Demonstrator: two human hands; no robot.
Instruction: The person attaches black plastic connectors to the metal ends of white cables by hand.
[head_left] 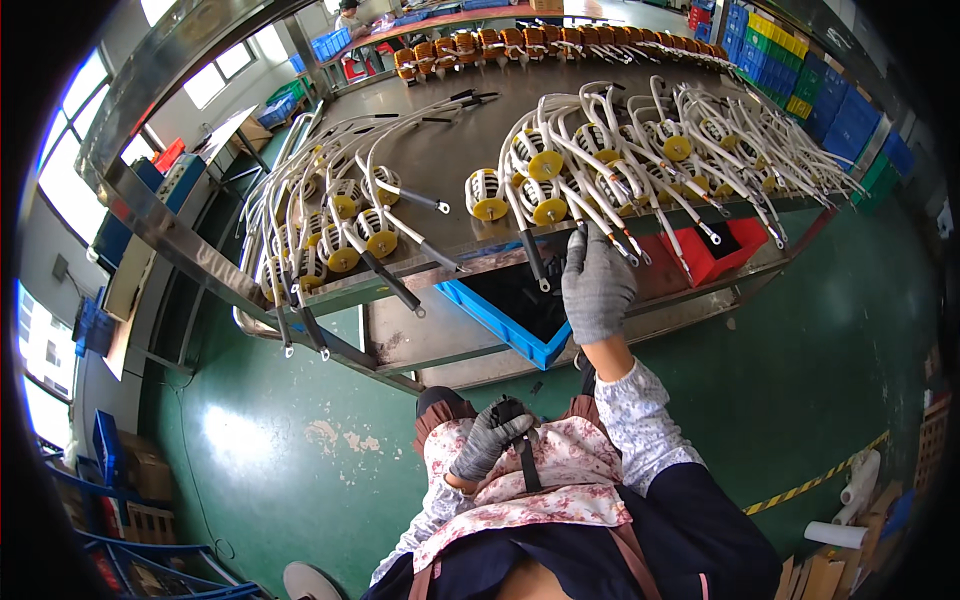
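Observation:
Grey gloves cover both of my hands. My right hand [597, 287] reaches up to the table's front edge, its fingers closed together around the lower end of a white cable [574, 205]; the fingers partly hide that end. Held close to my body, my left hand [488, 440] is closed on a bunch of black sleeves [508, 410]. Wire-wound coils with yellow discs [489, 208] lie on the table, their white leads ending in ring terminals [715, 238]. Some leads, mainly on the left, wear a black sleeve [534, 257] near the terminal; several right-hand ones show orange-red bands.
Under the metal tabletop [430, 190], a blue bin [548, 350] with black pieces and a red bin [700, 262] stand on a shelf. Orange-brown coils [465, 45] line the table's far edge. Stacked crates [775, 65] rise at the right. A person [348, 22] sits far back.

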